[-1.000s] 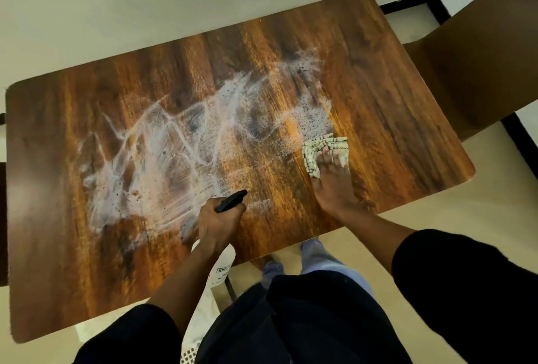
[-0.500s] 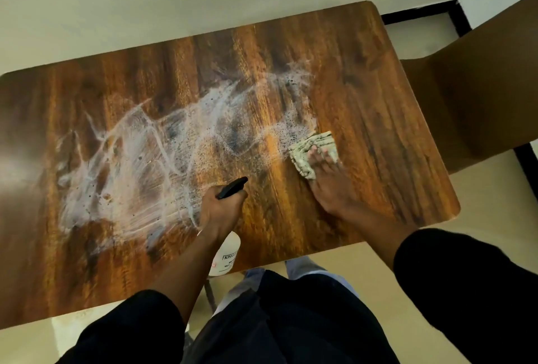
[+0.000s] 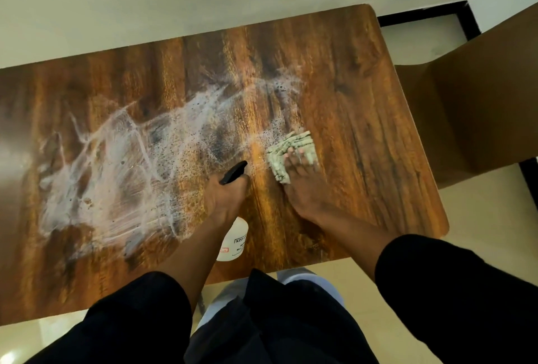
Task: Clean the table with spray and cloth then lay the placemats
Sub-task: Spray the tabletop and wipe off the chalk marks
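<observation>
- The worktop runs out of view at the left edge; its near-left corner is cut off too.
- The bottle is mostly hidden under the left hand; only the black nozzle and the lower white body show.
- Its label print is too small to read in full.
- The cloth lies partly under the right hand's fingers.
- The chair is cut by the right edge.
- Both sleeves leave the bottom edge.

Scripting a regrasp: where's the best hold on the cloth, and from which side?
Probably from above. The cloth lies bunched flat on the table under the right hand, so pinch its raised folds near the left edge; no side offers a lip.
</observation>
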`<action>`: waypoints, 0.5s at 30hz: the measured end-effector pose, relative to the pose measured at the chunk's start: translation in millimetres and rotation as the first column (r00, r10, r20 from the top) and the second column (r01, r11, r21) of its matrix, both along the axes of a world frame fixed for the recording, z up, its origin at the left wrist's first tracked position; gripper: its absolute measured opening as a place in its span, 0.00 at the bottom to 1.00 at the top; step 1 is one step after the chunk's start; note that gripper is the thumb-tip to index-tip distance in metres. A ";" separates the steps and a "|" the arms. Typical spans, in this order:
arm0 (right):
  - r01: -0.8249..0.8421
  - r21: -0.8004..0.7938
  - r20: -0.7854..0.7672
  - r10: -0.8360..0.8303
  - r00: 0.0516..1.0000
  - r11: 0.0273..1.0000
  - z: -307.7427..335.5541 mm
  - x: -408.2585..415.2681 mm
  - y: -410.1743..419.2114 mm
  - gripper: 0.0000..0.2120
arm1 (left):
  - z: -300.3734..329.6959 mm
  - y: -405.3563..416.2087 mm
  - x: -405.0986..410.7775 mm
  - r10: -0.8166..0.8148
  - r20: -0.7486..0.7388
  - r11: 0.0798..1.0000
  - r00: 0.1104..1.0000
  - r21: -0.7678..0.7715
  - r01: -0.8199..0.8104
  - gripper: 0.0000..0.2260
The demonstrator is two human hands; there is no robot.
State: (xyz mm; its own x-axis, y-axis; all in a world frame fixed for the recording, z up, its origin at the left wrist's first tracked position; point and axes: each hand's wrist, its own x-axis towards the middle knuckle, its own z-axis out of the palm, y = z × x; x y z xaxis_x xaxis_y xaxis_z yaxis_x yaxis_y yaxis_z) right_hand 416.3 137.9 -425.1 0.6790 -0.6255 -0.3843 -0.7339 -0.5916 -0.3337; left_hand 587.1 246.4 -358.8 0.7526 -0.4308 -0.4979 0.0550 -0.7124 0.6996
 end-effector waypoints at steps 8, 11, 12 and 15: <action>-0.080 -0.017 0.032 0.081 0.996 0.997 -3.5 -9.7 -44.2 0.33 | -1.5 -19.1 4.4 0.046 0.014 0.999 0.999 0.021 -0.046 0.07; 0.057 -0.047 0.011 -0.056 0.998 0.997 -5.5 -13.2 -78.6 0.32 | -1.6 -25.1 5.2 0.032 0.026 0.998 0.999 0.061 -0.033 0.14; 0.110 -0.053 0.011 -0.109 0.994 0.993 -6.1 -13.6 -91.7 0.32 | -1.3 -28.3 6.4 0.028 0.001 0.998 1.000 0.063 -0.028 0.18; 0.248 -0.041 0.022 -0.247 0.969 0.968 -5.9 -9.3 -123.5 0.32 | -4.4 -37.0 10.7 0.006 -0.047 0.999 0.999 0.038 -0.004 0.31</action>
State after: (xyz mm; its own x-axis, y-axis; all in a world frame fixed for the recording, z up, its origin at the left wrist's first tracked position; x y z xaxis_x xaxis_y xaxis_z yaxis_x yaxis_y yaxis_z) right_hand 407.0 14.3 -431.0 0.5073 -0.7906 -0.3430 -0.8537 -0.4066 -0.3255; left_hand 597.9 209.4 -363.2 0.7302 -0.4074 -0.5485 0.0905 -0.7380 0.6687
